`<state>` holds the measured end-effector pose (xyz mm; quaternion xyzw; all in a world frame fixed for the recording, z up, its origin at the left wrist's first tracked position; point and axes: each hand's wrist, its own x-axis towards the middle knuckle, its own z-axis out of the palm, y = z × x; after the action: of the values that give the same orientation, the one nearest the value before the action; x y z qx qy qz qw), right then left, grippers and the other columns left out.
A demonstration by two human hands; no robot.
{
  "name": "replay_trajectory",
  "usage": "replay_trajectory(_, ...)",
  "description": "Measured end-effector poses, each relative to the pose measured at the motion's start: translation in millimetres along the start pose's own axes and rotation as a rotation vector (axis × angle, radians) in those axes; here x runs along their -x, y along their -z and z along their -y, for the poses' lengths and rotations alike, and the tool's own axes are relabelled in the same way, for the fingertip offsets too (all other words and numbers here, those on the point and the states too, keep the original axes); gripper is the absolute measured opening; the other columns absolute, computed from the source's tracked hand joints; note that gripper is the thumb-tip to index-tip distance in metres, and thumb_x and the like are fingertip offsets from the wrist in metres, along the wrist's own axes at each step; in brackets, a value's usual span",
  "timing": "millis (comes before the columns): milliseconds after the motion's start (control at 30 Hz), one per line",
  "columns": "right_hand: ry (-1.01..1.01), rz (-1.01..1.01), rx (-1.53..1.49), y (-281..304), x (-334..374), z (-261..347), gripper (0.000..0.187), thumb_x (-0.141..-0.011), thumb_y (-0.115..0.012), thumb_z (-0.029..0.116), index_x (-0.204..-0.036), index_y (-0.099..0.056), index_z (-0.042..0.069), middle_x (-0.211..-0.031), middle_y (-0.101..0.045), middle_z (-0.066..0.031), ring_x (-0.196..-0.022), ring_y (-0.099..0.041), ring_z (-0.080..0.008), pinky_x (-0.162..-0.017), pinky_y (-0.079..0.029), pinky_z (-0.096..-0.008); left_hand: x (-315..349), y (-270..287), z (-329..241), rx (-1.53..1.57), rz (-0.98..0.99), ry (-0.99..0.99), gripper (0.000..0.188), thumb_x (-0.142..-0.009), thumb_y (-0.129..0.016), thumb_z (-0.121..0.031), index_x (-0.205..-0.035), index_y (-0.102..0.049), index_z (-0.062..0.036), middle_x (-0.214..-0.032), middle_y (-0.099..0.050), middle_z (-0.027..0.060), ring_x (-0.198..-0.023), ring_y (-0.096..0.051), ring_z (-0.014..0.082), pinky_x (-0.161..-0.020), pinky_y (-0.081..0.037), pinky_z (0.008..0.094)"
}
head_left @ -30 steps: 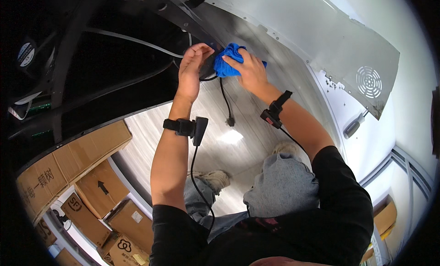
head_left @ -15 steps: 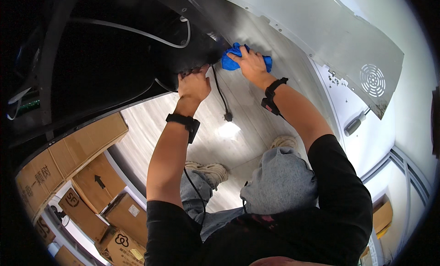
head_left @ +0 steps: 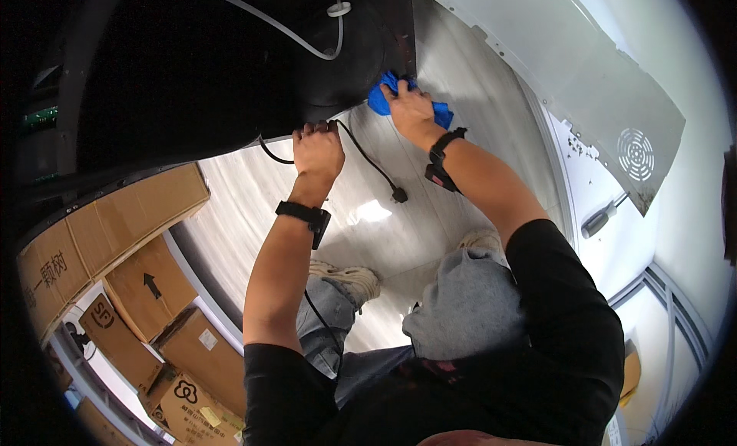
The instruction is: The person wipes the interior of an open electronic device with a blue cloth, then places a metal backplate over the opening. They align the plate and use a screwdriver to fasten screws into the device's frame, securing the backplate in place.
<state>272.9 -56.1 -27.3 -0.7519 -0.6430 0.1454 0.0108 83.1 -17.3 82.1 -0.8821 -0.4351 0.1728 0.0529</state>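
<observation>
My right hand [head_left: 413, 114] presses a bunched blue cloth [head_left: 381, 97] against the lower corner of a large black cabinet [head_left: 230, 85]. Its fingers are closed round the cloth, part of which sticks out below the palm. To the left, my left hand [head_left: 318, 156] has its fingers curled over the cabinet's bottom edge, with the fingertips partly hidden. A black power cord [head_left: 361, 149] comes out beside those fingers and ends in a plug [head_left: 399, 194] over the pale floor. Another loop of black cable [head_left: 272, 155] hangs at the left of that hand.
A thin white tube [head_left: 284, 33] and a round white fitting [head_left: 338, 9] show inside the cabinet. At right lie a grey metal panel [head_left: 583, 70] with a round vent, loose screws [head_left: 581, 148] and a screwdriver [head_left: 599, 219]. Cardboard boxes [head_left: 150, 289] stand lower left.
My right hand and the cloth have shifted slightly down along the cabinet corner. The plug now lies farther from my left hand, and more of the cabinet's interior with the white fitting shows.
</observation>
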Motion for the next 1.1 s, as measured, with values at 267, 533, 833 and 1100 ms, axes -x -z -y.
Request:
replay_trajectory(267,-0.101,-0.080,0.052,-7.8,4.1,-16.1,0.053,-0.088,-0.054,0.014,-0.140,-0.049,0.021,-0.118,-0.051,-0.0158,-0.088,-0.063,-0.0340,-0.073,-0.052,-0.0457,12.7,0.1,13.6,0.066,-0.091,-0.127,0.029,-0.081,-0.054,-0.011,-0.106,-0.068,-0.0072,-0.114,-0.064,0.0076,-0.107,-0.056,0.0260,-0.092,-0.044,0.0399)
replay_trajectory(533,0.030,0.164,-0.058,8.5,3.8,10.4,0.065,-0.084,-0.054,0.010,-0.146,-0.040,0.016,-0.126,-0.047,-0.0197,-0.099,-0.062,-0.0369,-0.085,-0.051,-0.0473,40.8,10.8,9.1,0.240,-0.349,-0.336,0.021,-0.073,-0.059,-0.010,-0.092,-0.069,-0.0053,-0.097,-0.065,0.0070,-0.100,-0.057,0.0236,-0.088,-0.042,0.0349)
replay_trajectory(833,0.204,0.446,0.001,59.3,-26.3,-7.4,0.053,-0.089,-0.054,0.022,-0.140,-0.046,0.013,-0.141,-0.044,-0.0231,-0.122,-0.054,-0.0333,-0.100,-0.046,-0.0418,81.7,38.2,47.2,0.449,-0.406,-0.540,0.021,-0.069,-0.062,-0.001,-0.088,-0.070,-0.0038,-0.097,-0.066,0.0076,-0.101,-0.059,0.0239,-0.090,-0.046,0.0358)
replay_trajectory(1100,0.189,0.204,0.005,69.4,-18.4,15.3,0.062,-0.082,-0.067,0.024,-0.137,-0.046,0.004,-0.146,-0.033,-0.0264,-0.106,-0.062,-0.0409,-0.094,-0.050,-0.0439,89.1,-7.6,72.3,0.645,-0.152,0.003,0.031,-0.077,-0.059,-0.003,-0.107,-0.067,-0.0037,-0.112,-0.064,0.0120,-0.105,-0.058,0.0318,-0.093,-0.047,0.0394)
